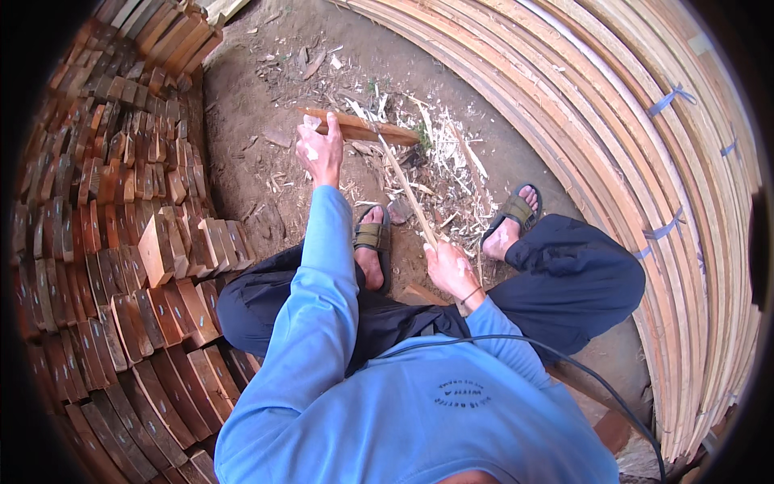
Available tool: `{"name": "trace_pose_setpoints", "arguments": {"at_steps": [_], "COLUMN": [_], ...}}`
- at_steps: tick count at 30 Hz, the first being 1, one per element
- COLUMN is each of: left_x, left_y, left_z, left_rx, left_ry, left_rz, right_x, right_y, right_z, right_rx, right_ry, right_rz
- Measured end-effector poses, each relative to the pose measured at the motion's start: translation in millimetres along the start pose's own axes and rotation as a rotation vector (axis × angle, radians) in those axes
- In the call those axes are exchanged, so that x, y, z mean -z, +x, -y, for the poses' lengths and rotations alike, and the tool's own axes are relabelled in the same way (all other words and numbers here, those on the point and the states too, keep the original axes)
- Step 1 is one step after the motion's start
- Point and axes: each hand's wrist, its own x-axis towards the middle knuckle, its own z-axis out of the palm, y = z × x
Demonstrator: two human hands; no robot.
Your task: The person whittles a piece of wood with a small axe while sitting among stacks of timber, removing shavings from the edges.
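Note:
My left hand is closed round the left end of a short reddish-brown piece of wood, its thumb along the near side. The piece lies crosswise above the ground, narrowing toward its right end. In my right hand is the lower end of a tool with a long, pale wooden handle. The handle slants up and left to the middle of the wood. A small dark head seems to meet the wood there, but its shape is too thin to make out. Wood chips lie thick around and beyond the wood.
Stacked wood blocks rise along my left side. Long, curved-looking planks, tied with blue strips, line the right. My sandalled feet flank the work on bare soil. A black cable runs across my shirt.

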Motion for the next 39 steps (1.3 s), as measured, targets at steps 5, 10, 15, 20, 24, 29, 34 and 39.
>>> {"name": "trace_pose_setpoints", "arguments": {"at_steps": [5,10,15,20,24,29,34,39], "left_x": [-3,-5,-8,-7,-6,-1,1,-3], "left_y": [0,-2,5,4,3,3,2,3], "left_z": [-13,-20,-8,-4,-9,10,6,15], "left_rx": [0.027,-0.018,0.029,0.031,0.027,0.082,0.103,0.091], "left_ry": [-0.043,-0.026,-0.039,0.001,0.005,0.009,0.005,-0.019], "left_rz": [0.053,0.048,-0.013,-0.010,-0.013,-0.035,-0.008,-0.028], "right_x": [14,40,64,67,10,55,54,-1], "right_y": [-7,-13,-26,-22,-2,-16,-22,-3], "right_z": [12,34,34,62,12,59,66,5], "right_rx": [0.039,-0.215,-0.107,0.112,0.116,0.097,0.209,0.076], "right_ry": [0.005,0.324,0.472,0.360,0.000,0.125,0.312,0.011], "right_rz": [-0.025,0.109,0.080,-0.186,-0.089,-0.300,-0.267,-0.077]}}
